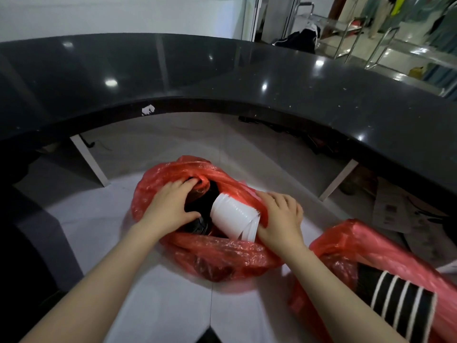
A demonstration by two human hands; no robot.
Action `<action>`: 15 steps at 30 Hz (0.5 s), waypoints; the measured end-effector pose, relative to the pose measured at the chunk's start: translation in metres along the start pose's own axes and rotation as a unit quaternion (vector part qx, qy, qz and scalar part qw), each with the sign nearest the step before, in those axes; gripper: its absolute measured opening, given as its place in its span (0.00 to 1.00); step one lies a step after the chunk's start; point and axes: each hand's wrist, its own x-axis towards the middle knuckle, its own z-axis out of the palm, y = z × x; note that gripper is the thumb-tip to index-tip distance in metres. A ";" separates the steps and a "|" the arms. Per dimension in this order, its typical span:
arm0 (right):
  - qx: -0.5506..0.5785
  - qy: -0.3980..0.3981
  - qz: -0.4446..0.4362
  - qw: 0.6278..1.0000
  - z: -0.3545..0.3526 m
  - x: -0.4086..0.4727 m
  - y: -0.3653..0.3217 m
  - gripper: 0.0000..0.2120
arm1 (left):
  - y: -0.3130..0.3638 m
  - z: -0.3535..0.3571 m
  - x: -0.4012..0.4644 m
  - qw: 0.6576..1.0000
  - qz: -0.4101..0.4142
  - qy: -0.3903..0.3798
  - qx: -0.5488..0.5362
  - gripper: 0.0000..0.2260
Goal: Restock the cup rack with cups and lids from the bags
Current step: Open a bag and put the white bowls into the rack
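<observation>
A red plastic bag (222,256) sits open on the pale floor below the counter. Inside it lies a stack of white cups (235,215) on its side, with dark items (197,201) beside it. My left hand (170,206) reaches into the bag's mouth, its fingers curled over the dark items and the bag's far edge. My right hand (282,219) grips the rim end of the white cup stack together with the bag's right edge. A second red bag (371,246) at the lower right holds a stack of black cups with white rims (400,298).
A curved black counter (222,78) arches above the bags, with white supports (89,159) underneath. Papers and dark clutter (395,209) lie on the floor at the right. Metal-framed tables (358,38) stand beyond the counter.
</observation>
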 end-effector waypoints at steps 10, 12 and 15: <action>-0.074 -0.046 -0.257 0.962 -0.021 -0.014 -0.011 0.33 | 0.037 -0.010 -0.053 0.980 0.029 0.130 -0.148 0.19; -0.035 -0.052 -0.240 0.969 -0.021 -0.016 -0.014 0.25 | 0.045 0.004 -0.052 0.985 0.024 0.034 -0.167 0.25; 0.020 -0.045 -0.159 0.986 -0.022 -0.013 -0.013 0.21 | 0.051 0.028 -0.042 0.979 -0.013 -0.060 -0.197 0.37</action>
